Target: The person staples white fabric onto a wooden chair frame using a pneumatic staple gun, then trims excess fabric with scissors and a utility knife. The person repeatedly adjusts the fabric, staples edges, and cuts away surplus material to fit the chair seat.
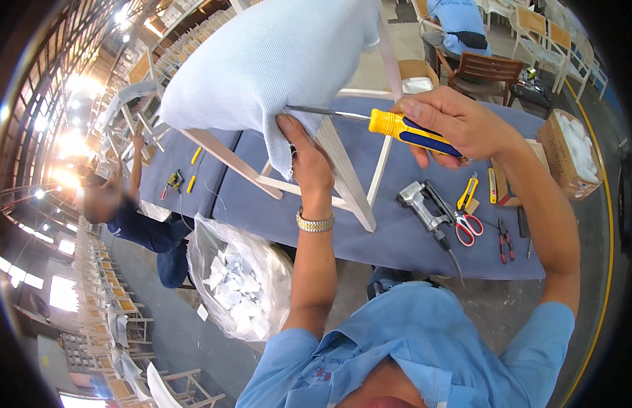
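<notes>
A chair seat under pale blue fabric [261, 61] stands tilted on its bare wooden legs [346, 178] on the padded table. My right hand [459, 126] grips a yellow and dark blue screwdriver [391, 124] by its handle. Its metal shaft points left, and the tip meets the fabric near the seat's front corner. Just below the tip, my left hand [309, 160] is closed on the loose, frayed edge of the fabric, the thumb pressed up against it. A watch with a metal band sits on my left wrist.
On the blue-grey table [411, 251] lie a staple gun [428, 211] with a hose, red-handled scissors [468, 230], a yellow utility knife [468, 192] and pliers [505, 241]. A clear bag of white scraps [238, 285] stands at the near side. A co-worker [143, 221] is at the left.
</notes>
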### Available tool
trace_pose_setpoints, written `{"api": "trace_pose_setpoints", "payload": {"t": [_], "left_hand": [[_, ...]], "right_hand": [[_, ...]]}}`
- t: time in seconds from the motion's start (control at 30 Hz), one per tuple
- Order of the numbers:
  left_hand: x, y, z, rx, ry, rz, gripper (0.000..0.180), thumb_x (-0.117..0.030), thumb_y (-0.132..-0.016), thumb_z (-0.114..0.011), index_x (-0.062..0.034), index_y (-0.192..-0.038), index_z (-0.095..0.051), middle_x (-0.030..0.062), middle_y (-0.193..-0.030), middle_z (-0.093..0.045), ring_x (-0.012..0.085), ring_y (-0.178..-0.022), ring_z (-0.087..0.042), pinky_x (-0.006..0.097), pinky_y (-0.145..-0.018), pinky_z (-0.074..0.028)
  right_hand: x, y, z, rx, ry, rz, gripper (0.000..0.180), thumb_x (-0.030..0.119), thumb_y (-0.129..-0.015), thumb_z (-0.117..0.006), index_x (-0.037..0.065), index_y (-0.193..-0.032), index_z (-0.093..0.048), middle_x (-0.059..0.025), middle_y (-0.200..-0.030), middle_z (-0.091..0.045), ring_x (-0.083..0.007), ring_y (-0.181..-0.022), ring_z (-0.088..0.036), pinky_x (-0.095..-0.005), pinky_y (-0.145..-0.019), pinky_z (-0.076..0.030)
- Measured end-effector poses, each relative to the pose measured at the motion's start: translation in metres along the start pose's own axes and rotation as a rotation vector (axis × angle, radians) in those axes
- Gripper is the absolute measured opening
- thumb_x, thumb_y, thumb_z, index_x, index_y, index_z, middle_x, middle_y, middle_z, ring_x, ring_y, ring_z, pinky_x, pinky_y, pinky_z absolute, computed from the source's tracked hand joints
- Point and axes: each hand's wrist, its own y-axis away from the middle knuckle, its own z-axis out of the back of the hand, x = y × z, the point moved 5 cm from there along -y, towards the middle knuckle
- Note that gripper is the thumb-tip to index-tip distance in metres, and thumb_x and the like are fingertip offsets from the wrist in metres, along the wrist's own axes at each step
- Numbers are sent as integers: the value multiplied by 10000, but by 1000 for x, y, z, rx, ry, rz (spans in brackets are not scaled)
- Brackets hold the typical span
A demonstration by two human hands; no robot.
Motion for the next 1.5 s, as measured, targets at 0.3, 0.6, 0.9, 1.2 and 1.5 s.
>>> {"api": "trace_pose_setpoints", "payload": {"t": [0.3,0.6,0.9,1.2,1.5], "left_hand": [[-8,5,-8,-80,-11,15,681,-596,-1026,-371,-35,-1412,-370,127,-1020,-641,176,-780,-657,306,-665,-550],[-14,4,-10,-67,-12,-30,779,-719,-956,-396,-18,-1288,-465,113,-896,-648,200,-769,-658,339,-682,-546],[-5,0,0,24,13,4,793,-725,-945,-414,-15,-1297,-438,129,-948,-644,196,-788,-657,350,-715,-559],[0,-14,18,-102,94,112,805,-701,-895,-560,-101,-1418,-440,64,-1227,-597,203,-967,-614,357,-791,-545],[-13,-4,-18,39,74,-2,827,-691,-881,-593,-70,-1398,-419,111,-1112,-613,245,-870,-643,382,-789,-554]], "right_hand": [[-19,-33,30,124,-104,-34,437,459,-1033,-479,54,-1036,-644,-77,-733,-695,-84,-387,-512,-226,-325,-335],[-31,-32,37,223,134,59,353,350,-954,-643,73,-1163,-710,-61,-898,-739,-63,-531,-583,-210,-438,-443],[-299,21,-197,365,587,-181,334,365,-879,-728,113,-1098,-742,-77,-937,-729,-159,-791,-664,-336,-701,-546],[-375,173,-154,-760,-67,-551,318,289,-889,-707,31,-1073,-680,-128,-887,-705,-240,-796,-661,-366,-718,-506],[-425,182,-110,-1116,41,-657,412,328,-899,-692,72,-1215,-632,-189,-1216,-663,-369,-1116,-633,-434,-925,-498]]}}
